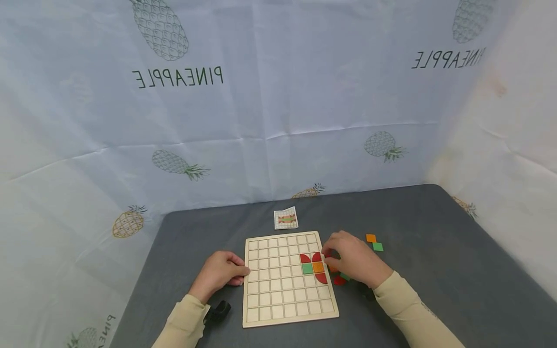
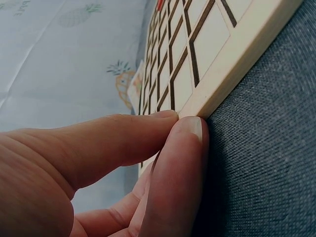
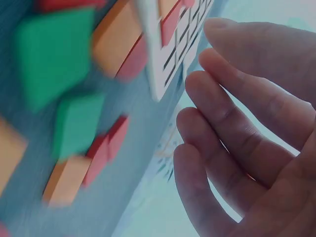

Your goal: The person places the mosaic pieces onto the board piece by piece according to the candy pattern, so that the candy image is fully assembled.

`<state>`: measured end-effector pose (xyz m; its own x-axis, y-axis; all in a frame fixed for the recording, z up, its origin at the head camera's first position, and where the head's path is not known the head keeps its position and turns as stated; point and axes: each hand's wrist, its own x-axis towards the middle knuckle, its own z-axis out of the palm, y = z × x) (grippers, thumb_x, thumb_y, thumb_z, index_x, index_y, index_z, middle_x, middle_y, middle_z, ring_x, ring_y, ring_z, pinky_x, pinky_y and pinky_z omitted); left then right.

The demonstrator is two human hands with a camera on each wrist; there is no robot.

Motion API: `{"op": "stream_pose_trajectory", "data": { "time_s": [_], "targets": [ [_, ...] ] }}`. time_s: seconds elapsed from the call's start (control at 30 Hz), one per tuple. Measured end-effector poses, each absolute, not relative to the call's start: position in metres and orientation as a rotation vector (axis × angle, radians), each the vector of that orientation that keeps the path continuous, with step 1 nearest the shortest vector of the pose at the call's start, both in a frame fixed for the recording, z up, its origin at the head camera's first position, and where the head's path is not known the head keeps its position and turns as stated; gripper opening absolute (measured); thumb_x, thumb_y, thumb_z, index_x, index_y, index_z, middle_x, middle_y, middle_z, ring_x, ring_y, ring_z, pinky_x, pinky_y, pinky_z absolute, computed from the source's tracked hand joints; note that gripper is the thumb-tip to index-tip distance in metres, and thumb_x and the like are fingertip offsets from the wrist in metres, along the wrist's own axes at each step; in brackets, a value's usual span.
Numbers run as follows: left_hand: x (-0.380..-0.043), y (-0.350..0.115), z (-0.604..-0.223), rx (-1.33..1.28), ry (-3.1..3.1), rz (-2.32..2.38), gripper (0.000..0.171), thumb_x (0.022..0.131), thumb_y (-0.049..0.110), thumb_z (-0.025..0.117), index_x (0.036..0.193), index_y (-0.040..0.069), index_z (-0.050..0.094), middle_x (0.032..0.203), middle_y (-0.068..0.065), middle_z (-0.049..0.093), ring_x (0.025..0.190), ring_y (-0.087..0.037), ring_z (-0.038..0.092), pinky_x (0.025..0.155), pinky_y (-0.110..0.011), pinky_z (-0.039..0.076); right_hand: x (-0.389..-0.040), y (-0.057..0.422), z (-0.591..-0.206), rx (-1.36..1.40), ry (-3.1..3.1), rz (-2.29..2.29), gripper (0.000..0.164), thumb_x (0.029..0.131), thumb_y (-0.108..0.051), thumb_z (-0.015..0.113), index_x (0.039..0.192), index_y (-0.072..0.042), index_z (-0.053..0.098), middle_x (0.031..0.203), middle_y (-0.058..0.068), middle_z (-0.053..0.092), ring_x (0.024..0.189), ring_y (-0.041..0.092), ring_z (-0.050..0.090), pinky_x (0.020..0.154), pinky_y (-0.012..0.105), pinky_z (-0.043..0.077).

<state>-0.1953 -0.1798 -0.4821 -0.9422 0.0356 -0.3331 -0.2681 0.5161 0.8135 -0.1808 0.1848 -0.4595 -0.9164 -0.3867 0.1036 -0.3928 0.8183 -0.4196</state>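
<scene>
A square wooden grid board (image 1: 278,295) lies on the dark table. My left hand (image 1: 219,271) pinches its left edge between thumb and forefinger; in the left wrist view the fingertips (image 2: 190,129) meet at the rim. On the board's right side sit a green square (image 1: 307,268), an orange square (image 1: 318,267) and several red rounded pieces (image 1: 321,278). My right hand (image 1: 354,256) hovers by the right edge, with fingers loosely bent and nothing seen between them in the right wrist view. Loose pieces, such as a green block (image 3: 54,54), lie under and beside it, partly hidden by the hand.
Behind the board lies a small printed pattern card (image 1: 285,219). An orange piece (image 1: 371,238) and a green piece (image 1: 377,246) lie to the right. A pineapple-print curtain (image 1: 278,96) hangs behind the table (image 1: 196,232).
</scene>
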Motion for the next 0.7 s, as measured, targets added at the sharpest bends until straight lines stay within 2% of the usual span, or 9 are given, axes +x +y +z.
{"op": "stream_pose_trajectory", "data": {
  "time_s": [0.2, 0.43, 0.57, 0.7],
  "targets": [
    [-0.196, -0.18, -0.482, -0.19, 2.467, 1.392, 0.024, 0.086, 0.008, 0.09, 0.101, -0.002, 0.073, 0.082, -0.013, 0.076, 0.067, -0.017, 0.075, 0.064, -0.035, 0.067, -0.173, 0.212, -0.459, 0.63, -3.001, 0.674, 0.009, 0.094, -0.016, 0.086, 0.099, -0.02, 0.081, 0.1, -0.008, 0.068, 0.096, 0.017, 0.061, 0.075, 0.027, 0.059],
    [-0.196, -0.18, -0.483, -0.207, 2.469, 1.387, 0.026, 0.085, 0.009, 0.091, 0.102, -0.002, 0.074, 0.083, -0.013, 0.076, 0.068, -0.017, 0.075, 0.065, -0.035, 0.067, -0.164, 0.234, -0.465, 0.622, -3.017, 0.689, 0.011, 0.092, -0.019, 0.088, 0.1, -0.021, 0.081, 0.097, -0.01, 0.066, 0.085, 0.008, 0.058, 0.069, 0.023, 0.055],
    [-0.196, -0.18, -0.483, -0.21, 2.46, 1.393, 0.027, 0.085, 0.008, 0.091, 0.102, -0.002, 0.074, 0.084, -0.013, 0.077, 0.069, -0.018, 0.075, 0.066, -0.036, 0.068, -0.159, 0.249, -0.463, 0.541, -3.061, 0.653, 0.012, 0.091, -0.02, 0.088, 0.099, -0.025, 0.08, 0.097, -0.014, 0.067, 0.087, 0.006, 0.058, 0.074, 0.028, 0.058],
    [-0.197, -0.179, -0.484, -0.206, 2.451, 1.388, 0.026, 0.085, 0.009, 0.091, 0.102, -0.002, 0.074, 0.085, -0.013, 0.077, 0.07, -0.018, 0.075, 0.066, -0.035, 0.068, -0.153, 0.268, -0.466, 0.484, -3.094, 0.616, 0.015, 0.09, -0.02, 0.09, 0.098, -0.028, 0.079, 0.099, -0.014, 0.069, 0.094, 0.011, 0.064, 0.08, 0.036, 0.061]
  ]
}}
